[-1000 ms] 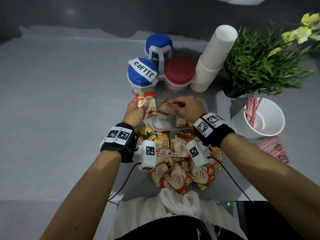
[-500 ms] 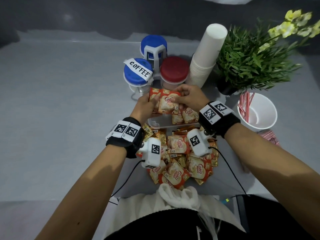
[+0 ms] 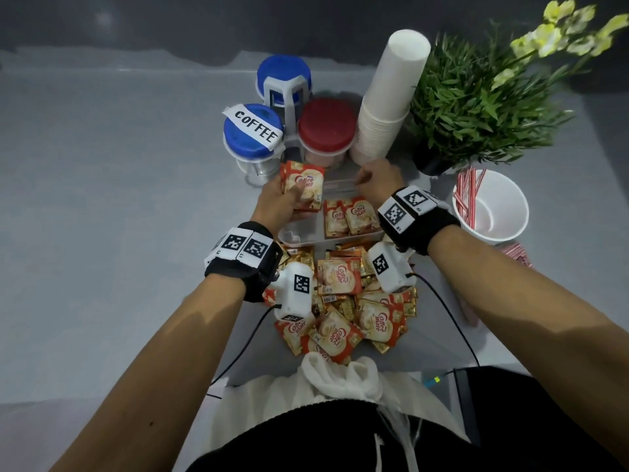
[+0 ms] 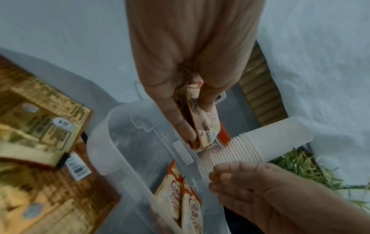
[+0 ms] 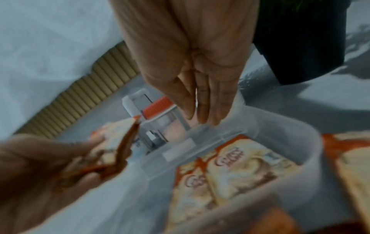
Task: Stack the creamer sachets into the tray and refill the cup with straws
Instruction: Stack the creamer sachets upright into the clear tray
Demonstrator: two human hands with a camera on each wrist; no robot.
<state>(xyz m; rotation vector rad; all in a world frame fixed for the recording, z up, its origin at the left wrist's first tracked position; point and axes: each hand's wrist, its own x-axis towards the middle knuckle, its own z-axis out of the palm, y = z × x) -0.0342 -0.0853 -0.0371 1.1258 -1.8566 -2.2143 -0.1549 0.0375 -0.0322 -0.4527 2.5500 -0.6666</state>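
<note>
My left hand (image 3: 289,199) pinches a small stack of red and cream creamer sachets (image 3: 303,189) above the left end of the clear plastic tray (image 3: 292,235). The left wrist view shows thumb and fingers of that hand (image 4: 197,126) clamped on the stack (image 4: 206,128). My right hand (image 3: 369,178) hovers at the tray's far right edge, fingers straight, holding nothing; it is just as bare in the right wrist view (image 5: 200,117). Two sachets (image 3: 350,218) lie flat in the tray's right half. A loose pile of sachets (image 3: 343,301) covers the table in front of the tray. At right stands the white cup (image 3: 500,212) with several red-striped straws (image 3: 468,195).
Behind the tray stand two blue-lidded jars (image 3: 253,134), a red-lidded jar (image 3: 326,126) and a leaning stack of paper cups (image 3: 388,107). A potted plant (image 3: 476,107) is at the back right. A packet of striped straws (image 3: 515,253) lies near the white cup.
Both hands were together on the sachet stack half a second ago. The right hand has let go and moved right; the left hand keeps the stack alone.
</note>
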